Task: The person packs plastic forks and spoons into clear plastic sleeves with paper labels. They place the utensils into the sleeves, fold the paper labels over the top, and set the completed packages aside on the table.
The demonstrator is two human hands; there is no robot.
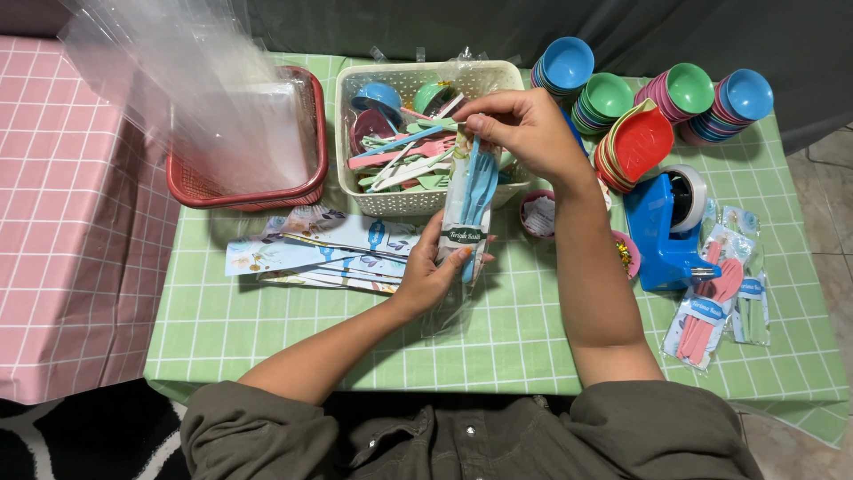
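Left hand point(431, 267) grips a clear bag point(465, 209) over the bench point(498, 338); right hand point(524, 129) pinches its top, apparently around blue cutlery point(480, 182). Finished packets point(720, 302) lie at right; loose cutlery fills the white basket point(418, 200), bowls point(657, 102) remain stacked.

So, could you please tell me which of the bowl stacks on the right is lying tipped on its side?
The red-topped stack beside the blue tape dispenser; the other stacks stand upright.
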